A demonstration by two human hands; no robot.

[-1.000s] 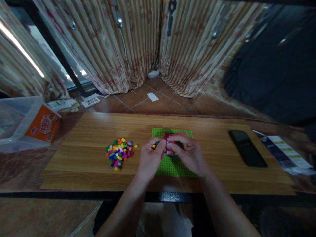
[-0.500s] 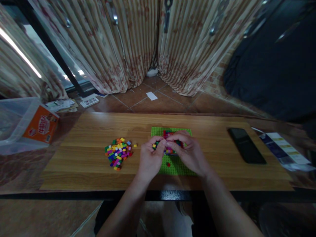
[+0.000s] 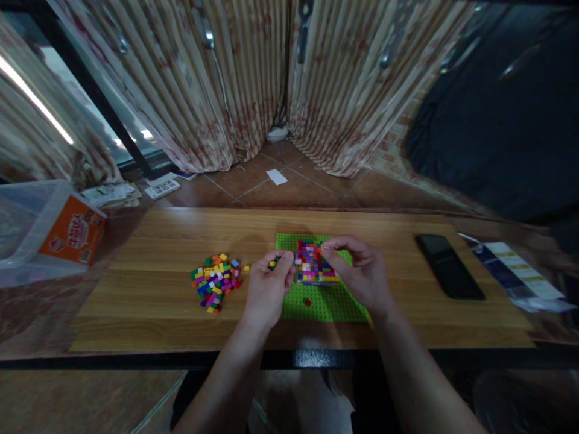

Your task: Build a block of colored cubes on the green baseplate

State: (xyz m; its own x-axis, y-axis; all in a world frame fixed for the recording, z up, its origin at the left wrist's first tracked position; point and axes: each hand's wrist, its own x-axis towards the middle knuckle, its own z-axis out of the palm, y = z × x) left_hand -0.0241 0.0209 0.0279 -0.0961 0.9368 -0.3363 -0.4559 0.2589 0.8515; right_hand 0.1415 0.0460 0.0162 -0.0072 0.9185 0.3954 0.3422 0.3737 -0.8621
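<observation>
A green baseplate (image 3: 332, 304) lies on the wooden table (image 3: 158, 289). On it stands a small block of many-coloured bricks (image 3: 313, 265). My left hand (image 3: 266, 288) is curled at the block's left edge, fingertips pinched on its side. My right hand (image 3: 362, 274) rests to the right, thumb and forefinger pinched at the block's upper right corner; whether they hold a brick is too small to tell. One loose red brick (image 3: 307, 302) sits on the baseplate in front of the block. A yellow brick (image 3: 272, 263) lies by my left fingers.
A pile of loose coloured bricks (image 3: 216, 281) lies left of the baseplate. A black phone (image 3: 449, 275) rests at the right, papers (image 3: 520, 274) beyond it. A clear plastic bin (image 3: 27, 229) with an orange box (image 3: 72, 232) stands far left. Curtains hang behind.
Both hands have drawn apart from over the brick block, uncovering its top. A single red brick now lies on the baseplate in front of it.
</observation>
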